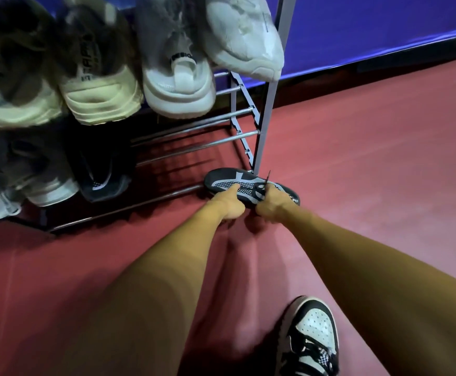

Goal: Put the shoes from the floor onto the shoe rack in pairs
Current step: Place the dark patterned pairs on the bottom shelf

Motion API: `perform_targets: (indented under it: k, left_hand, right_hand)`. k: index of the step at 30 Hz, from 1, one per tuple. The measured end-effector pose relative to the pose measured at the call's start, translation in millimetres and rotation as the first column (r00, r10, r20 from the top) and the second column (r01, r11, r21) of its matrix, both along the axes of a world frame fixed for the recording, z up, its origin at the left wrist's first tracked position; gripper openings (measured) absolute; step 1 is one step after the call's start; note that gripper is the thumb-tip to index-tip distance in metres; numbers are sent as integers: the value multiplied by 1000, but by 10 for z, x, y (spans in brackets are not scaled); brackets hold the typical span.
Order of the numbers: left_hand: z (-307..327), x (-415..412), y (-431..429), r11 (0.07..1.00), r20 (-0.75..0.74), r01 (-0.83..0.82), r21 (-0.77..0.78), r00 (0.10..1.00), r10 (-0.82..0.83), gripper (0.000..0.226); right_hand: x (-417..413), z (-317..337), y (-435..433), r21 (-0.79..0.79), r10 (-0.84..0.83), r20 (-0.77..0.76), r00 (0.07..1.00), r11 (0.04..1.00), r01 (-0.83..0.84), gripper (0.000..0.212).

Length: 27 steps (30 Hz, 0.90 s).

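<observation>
- Both hands are clamped on one black-and-grey knit sneaker: left hand at the midfoot, right hand on the lace/tongue area.
- The sneaker sits low at the rack's front right corner, touching or just above the red floor beside the upright post. Can't tell if it's lifted yet.
- Risk 1: toe or sole catches the post or the lowest front bar on the way in, since the shoe lies across that corner; prob needs to be turned first.
- Risk 2: lower tier of the shoe rack is open bars, so a shoe set crooked could tip or slip thru a gap.
- Risk 3: a loose lace sticks up by the right hand and may snag on a bar end.
- Risk 4: pairing error. The likely mate is the dark sneaker on the lower tier, w/ bare bars to its right; putting this one elsewhere splits the pair.
- Counts: upper tier approx 4 shoes in view, pale and blurred; lower tier approx 3, left ones cut off by the frame edge; 1 shoe in hand; 1 black-and-white sneaker at the bottom edge, prob worn by the person.
</observation>
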State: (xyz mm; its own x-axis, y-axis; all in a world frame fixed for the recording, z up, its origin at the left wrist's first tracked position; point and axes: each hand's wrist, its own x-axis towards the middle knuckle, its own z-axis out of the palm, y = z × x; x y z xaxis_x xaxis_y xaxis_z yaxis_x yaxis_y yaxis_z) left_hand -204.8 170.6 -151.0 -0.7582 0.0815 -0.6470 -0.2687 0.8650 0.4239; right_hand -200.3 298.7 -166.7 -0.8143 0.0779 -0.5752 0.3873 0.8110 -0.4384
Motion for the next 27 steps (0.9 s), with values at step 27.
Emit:
perform_targets:
  k: [27]
  left_hand:
    - [1615, 787, -856, 992, -349, -125, 29, 928, 128, 25]
  right_hand:
    - [675, 1736, -591, 195, 548, 73, 833, 811, -551, 36]
